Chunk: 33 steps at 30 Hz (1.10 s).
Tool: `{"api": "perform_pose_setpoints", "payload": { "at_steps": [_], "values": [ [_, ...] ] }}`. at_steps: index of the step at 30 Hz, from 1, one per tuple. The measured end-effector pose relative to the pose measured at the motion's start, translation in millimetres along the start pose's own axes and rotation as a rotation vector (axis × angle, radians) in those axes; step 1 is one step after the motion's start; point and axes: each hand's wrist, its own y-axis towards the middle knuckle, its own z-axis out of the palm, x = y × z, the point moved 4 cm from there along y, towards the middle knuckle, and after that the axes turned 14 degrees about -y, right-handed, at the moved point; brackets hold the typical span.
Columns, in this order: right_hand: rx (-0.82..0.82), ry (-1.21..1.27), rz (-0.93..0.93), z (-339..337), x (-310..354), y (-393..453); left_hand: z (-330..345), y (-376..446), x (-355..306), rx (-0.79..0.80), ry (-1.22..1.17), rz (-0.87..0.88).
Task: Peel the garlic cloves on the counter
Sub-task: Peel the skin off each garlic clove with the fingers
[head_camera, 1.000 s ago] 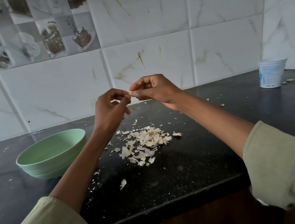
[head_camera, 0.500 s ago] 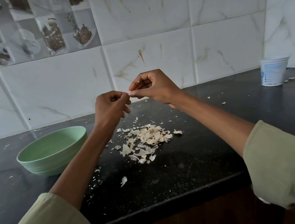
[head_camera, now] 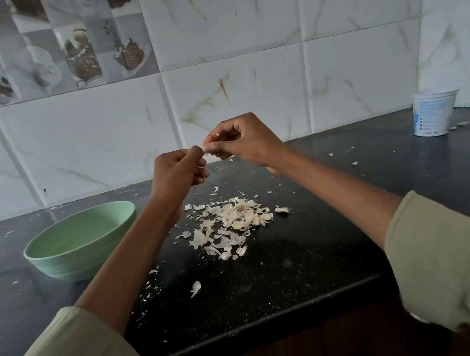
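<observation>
Black counter [head_camera: 320,257]: green bowl [head_camera: 81,241] left, peel pile [head_camera: 232,222], tub [head_camera: 436,114] right.

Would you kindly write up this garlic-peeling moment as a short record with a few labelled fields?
left hand: left hand raised above the counter, fingers curled, pinching at the garlic clove
right hand: right hand raised, pinching the same clove
clove: mostly hidden between the fingertips; how far it is peeled cannot be told
skins: pile of garlic skins on the black counter below the hands
bowl: green bowl left of the pile; contents not visible
tub: white tub far right, near the wall
</observation>
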Motion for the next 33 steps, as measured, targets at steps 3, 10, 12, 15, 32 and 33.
{"api": "perform_pose_setpoints", "payload": {
  "at_steps": [3, 10, 12, 15, 32, 33],
  "values": [
    [0.018, 0.056, 0.040, 1.3, -1.2, 0.7, 1.3, 0.0, 0.8, 0.010, -0.083, -0.035],
    [0.071, 0.202, 0.147, 1.1, -4.8, 0.3, 6.2, -5.3, -1.8, 0.086, -0.211, -0.097],
    [0.097, 0.233, 0.180, 2.2, -7.3, 0.7, 9.3, -6.1, -2.0, 0.103, -0.258, -0.141],
    [0.117, 0.301, 0.229, 2.9, -7.3, -0.1, 13.0, -5.3, -1.6, 0.136, -0.304, -0.201],
    [-0.046, 0.059, 0.072, -3.8, 0.9, 0.6, 2.9, -5.6, -7.8, 0.071, 0.139, 0.188],
    [-0.055, 0.010, 0.049, -4.1, 1.2, 0.5, 2.3, -5.3, -7.7, 0.059, 0.126, 0.185]
  ]
}}
